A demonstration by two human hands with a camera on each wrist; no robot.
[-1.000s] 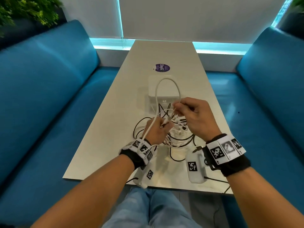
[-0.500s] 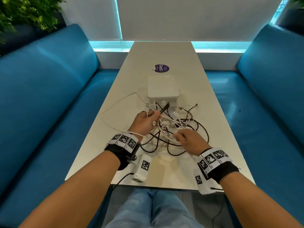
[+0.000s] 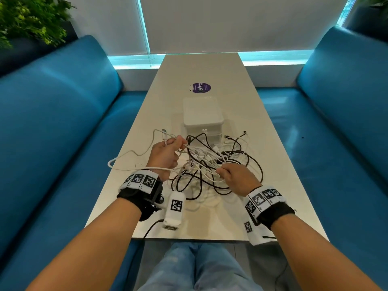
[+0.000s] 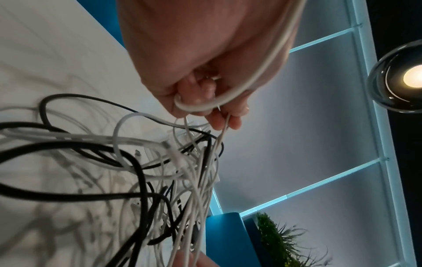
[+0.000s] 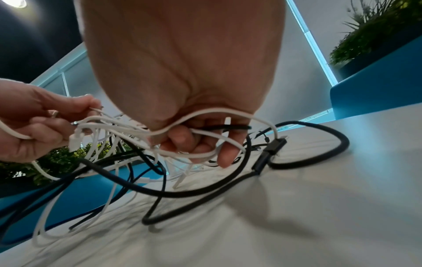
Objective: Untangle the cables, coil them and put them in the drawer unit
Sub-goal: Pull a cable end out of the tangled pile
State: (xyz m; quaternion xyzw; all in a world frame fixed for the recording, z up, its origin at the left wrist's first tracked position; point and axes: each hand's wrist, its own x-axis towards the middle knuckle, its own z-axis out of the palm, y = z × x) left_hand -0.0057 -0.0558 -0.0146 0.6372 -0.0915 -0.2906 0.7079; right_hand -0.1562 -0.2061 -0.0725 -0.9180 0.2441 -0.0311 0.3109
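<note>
**Both hands in the cable tangle**

Tangled cables [image 3: 212,162] — black and white — lie mid-desk [image 3: 279,206], just in front of the drawer unit [image 3: 202,116]. Left hand [image 3: 164,155] fingers curled round white strands; right hand [image 3: 238,179] fingers clamped on white strands, pulling toward the near edge.

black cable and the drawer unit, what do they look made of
Black cable: seemingly a matte, woven or rubbery jacket, since it shows no glossy highlights; too blurred to settle. Drawer unit: likely white plastic with a smooth, slightly satin finish, going by its rounded moulded corners.
</note>
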